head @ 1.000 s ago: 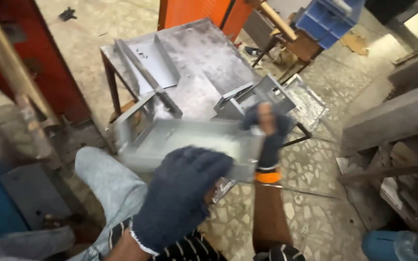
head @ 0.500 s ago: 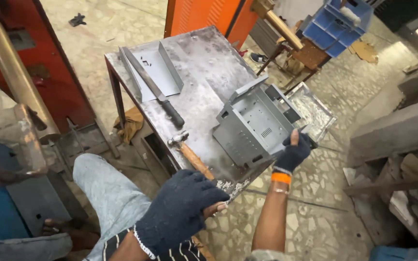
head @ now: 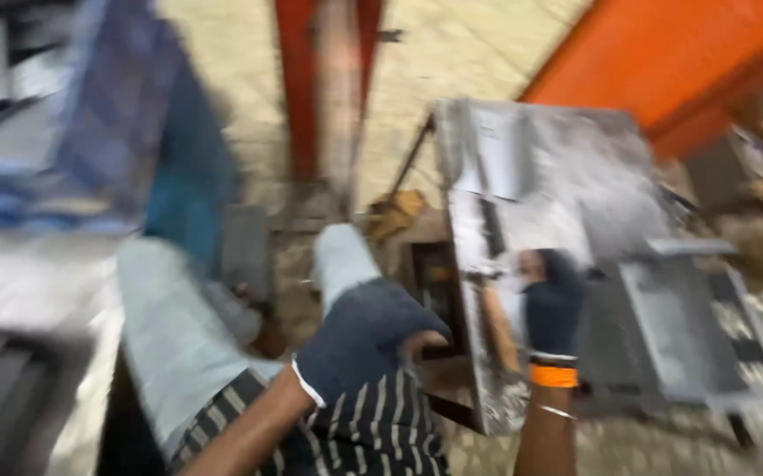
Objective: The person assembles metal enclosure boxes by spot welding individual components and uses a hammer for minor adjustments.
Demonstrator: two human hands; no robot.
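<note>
A scuffed grey metal table (head: 566, 176) fills the centre right of the blurred frame, over a pale tiled floor (head: 452, 62), with an orange panel (head: 681, 62) at the upper right and a red post (head: 297, 88) at top centre. A shallow metal tray (head: 681, 326) sits at the table's right edge; its contents cannot be told. The gloved right hand (head: 553, 304) rests on the table beside a wooden-handled hammer (head: 498, 322); whether it grips is unclear. The gloved left hand (head: 364, 339) curls loosely, holding nothing, at lower centre.
</note>
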